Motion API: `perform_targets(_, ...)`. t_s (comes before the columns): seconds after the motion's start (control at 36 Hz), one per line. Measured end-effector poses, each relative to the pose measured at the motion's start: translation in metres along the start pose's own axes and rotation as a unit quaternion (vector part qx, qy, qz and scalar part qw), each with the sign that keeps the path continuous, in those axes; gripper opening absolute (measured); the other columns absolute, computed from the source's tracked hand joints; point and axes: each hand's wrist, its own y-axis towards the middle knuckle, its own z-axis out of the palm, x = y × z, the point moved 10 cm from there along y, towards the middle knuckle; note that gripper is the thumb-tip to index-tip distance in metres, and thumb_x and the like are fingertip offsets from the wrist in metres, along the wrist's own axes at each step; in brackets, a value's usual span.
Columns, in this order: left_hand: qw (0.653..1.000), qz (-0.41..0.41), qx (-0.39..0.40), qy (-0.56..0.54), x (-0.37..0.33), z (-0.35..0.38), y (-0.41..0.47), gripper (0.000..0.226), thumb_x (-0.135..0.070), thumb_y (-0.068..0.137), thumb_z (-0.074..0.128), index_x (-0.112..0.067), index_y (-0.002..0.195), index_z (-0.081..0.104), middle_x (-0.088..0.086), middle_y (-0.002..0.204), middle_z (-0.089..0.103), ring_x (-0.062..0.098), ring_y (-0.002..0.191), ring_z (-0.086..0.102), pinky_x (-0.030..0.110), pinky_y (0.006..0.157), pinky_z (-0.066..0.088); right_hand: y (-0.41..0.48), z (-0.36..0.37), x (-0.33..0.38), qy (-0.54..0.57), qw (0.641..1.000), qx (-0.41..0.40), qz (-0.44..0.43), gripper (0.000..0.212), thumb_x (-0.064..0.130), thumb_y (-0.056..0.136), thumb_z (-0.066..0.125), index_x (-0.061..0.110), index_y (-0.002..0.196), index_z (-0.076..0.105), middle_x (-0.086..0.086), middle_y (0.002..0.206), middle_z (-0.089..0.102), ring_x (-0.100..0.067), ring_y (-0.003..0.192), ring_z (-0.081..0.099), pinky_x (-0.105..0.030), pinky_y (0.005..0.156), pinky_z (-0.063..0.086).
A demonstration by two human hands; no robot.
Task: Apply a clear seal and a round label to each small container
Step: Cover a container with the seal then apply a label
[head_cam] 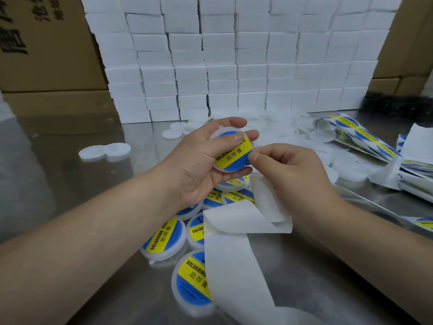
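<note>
fingers (234, 121) of the left hand (199, 160) are curled round a small container (226, 169), thumb across its top, holding it up over the table just ahead of centre. the right hand (293, 167) has its thumb and forefinger pinched together at the right edge of the round label (230, 153) on that lid, a blue and yellow "soldering paste" sticker. the other right fingers are curled in, and i can't tell if they've got hold of anything.

closest to the camera a strip of white backing paper (234, 273) loops from the bottom edge up under the right hand. it lies over part of a pile of labelled containers (164, 235), which sit touching and overlapping on the steel table (70, 184) below the hands.

further back on the left two plain white lids (104, 151) lie touching each other. on the right there's a heap of unlabelled white containers (346, 165), with label sheets (358, 134) just beside it, partly curled.

behind all that is a wall of stacked white boxes (234, 66), with cardboard cartons (46, 55) on both sides. something black and blurry (396, 104) sits far right, no idea what it is.
</note>
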Motion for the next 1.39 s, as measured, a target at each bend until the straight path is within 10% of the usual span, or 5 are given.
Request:
perform_targets(0.58, 0.998, 0.001, -0.034, 0.06, -0.002, 0.0, -0.005, 0.021, -0.003, 0.088, 0.052, -0.021, 0.093, 0.061, -0.003, 0.094, 0.073, 0.018, 0.084, 0.07, 0.032, 0.066, 0.057, 0.003, -0.004, -0.002, -0.044, 0.999, -0.017, -0.015, 0.035, 0.019, 0.085, 0.061, 0.044, 0.061, 0.07, 0.02, 0.06, 0.066, 0.009, 0.056, 0.058, -0.004, 0.048, 0.039)
perform_targets(0.86, 0.943, 0.167, -0.053, 0.284, -0.035, 0.024, -0.021, 0.035, 0.0, 0.088, 0.054, -0.034, 0.085, 0.062, -0.015, 0.093, 0.07, 0.002, 0.096, 0.062, 0.018, 0.085, 0.05, 0.005, -0.018, -0.007, -0.095, 0.992, -0.077, -0.013, 0.021, 0.025, 0.078, 0.063, 0.021, 0.057, 0.065, 0.015, 0.045, 0.054, 0.002, 0.042, 0.045, -0.008, 0.039, 0.032)
perform_targets(1.17, 0.942, 0.114, -0.154, 0.276, -0.041, 0.004, -0.025, 0.012, -0.022, 0.092, 0.05, -0.034, 0.088, 0.052, 0.011, 0.091, 0.065, 0.012, 0.038, 0.057, 0.019, 0.04, 0.046, 0.007, -0.029, -0.003, -0.099, 0.989, -0.109, -0.031, 0.051, 0.055, 0.073, 0.051, 0.005, 0.064, 0.05, 0.008, 0.052, 0.042, -0.006, 0.049, 0.037, -0.025, 0.051, 0.032)
perform_targets(1.39, 0.907, 0.091, -0.16, 0.378, -0.029, -0.001, -0.017, 0.018, -0.035, 0.09, 0.049, -0.036, 0.074, 0.056, -0.027, 0.06, 0.057, -0.006, 0.05, 0.051, 0.013, 0.047, 0.038, -0.001, 0.001, 0.01, -0.228, 0.967, -0.005, -0.113, 0.027, 0.045, 0.076, 0.046, 0.027, 0.056, 0.045, 0.018, 0.052, 0.049, 0.0, 0.05, 0.042, -0.013, 0.049, 0.033)
